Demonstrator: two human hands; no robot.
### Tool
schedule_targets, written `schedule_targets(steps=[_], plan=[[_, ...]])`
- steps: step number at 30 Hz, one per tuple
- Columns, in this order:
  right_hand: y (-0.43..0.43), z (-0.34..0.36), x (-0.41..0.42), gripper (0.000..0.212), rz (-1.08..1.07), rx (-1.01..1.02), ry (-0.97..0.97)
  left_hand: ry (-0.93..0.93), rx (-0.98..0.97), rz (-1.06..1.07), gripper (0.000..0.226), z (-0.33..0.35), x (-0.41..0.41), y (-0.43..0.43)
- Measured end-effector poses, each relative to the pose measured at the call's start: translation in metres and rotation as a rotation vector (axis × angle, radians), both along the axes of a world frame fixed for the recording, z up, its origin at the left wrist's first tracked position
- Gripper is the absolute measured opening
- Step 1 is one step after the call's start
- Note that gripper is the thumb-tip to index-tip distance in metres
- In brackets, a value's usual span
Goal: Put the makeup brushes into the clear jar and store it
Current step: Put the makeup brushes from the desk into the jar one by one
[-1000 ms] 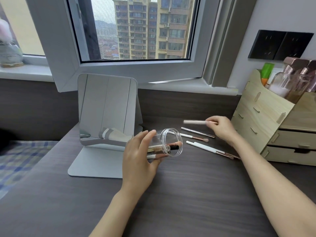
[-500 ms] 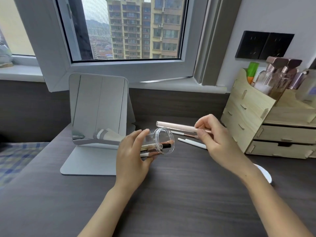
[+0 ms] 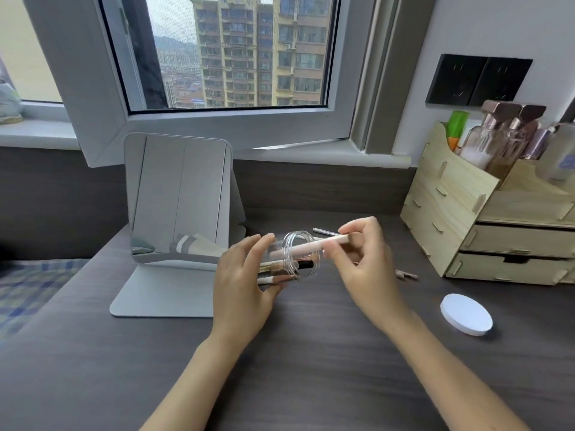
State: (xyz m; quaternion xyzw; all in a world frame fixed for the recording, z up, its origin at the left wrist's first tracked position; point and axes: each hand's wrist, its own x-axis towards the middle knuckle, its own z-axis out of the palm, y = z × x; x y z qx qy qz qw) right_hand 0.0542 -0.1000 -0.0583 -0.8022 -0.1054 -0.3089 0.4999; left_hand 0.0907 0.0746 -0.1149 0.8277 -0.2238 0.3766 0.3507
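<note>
My left hand (image 3: 241, 284) grips the clear jar (image 3: 299, 256), held on its side above the desk with its mouth toward the right. Several makeup brushes lie inside it, their ends at the rim. My right hand (image 3: 364, 259) pinches a pale pink makeup brush (image 3: 314, 243), whose front end is inside the jar's mouth. More brushes rest on the desk behind my right hand: a silver-handled one (image 3: 325, 232) and the tips of others (image 3: 406, 275), mostly hidden by the hand.
A white round lid (image 3: 465, 314) lies on the dark desk (image 3: 311, 368) at right. A wooden drawer organiser (image 3: 485, 225) with bottles stands at the right. A standing mirror (image 3: 177, 197) is behind my left hand. An open window sash juts over the desk's back.
My right hand lifted the pink brush from the desk, carried it left and slid its end into the jar's mouth. The left hand kept holding the jar.
</note>
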Motion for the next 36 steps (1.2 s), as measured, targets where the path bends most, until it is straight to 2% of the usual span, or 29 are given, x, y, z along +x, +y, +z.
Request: schedule_targets(steps=[7,12,14,16,19,23,29,33,36], plan=[[0.008,-0.024,0.01,0.022,-0.179,-0.281,-0.252,-0.017,0.017,-0.014,0.076,0.001,-0.003,-0.003],[0.003,-0.025,0.011,0.02,-0.167,-0.425,-0.219,-0.011,0.045,0.0,0.075,-0.001,-0.002,-0.002],[-0.009,-0.02,0.014,0.02,-0.146,-0.288,-0.17,-0.001,0.029,0.008,0.076,-0.001,-0.002,-0.002],[-0.03,-0.02,0.023,0.019,-0.283,-0.208,-0.112,0.003,0.016,0.017,0.076,0.0,-0.001,-0.001],[-0.068,-0.033,0.046,0.02,-0.534,-0.407,0.121,0.001,0.008,0.023,0.075,-0.001,0.0,0.0],[-0.093,-0.051,0.075,0.031,-0.549,-0.789,0.477,0.003,0.008,0.016,0.075,-0.002,-0.001,-0.002],[-0.102,-0.052,0.108,0.027,-0.591,-0.958,0.581,0.008,-0.007,0.02,0.074,0.0,0.0,-0.001],[-0.108,-0.049,0.116,0.02,-0.548,-0.936,0.56,0.004,-0.009,0.021,0.075,0.0,0.0,-0.001],[-0.112,-0.043,0.107,0.017,-0.523,-0.572,0.455,-0.001,-0.011,0.017,0.075,0.0,0.0,-0.002]])
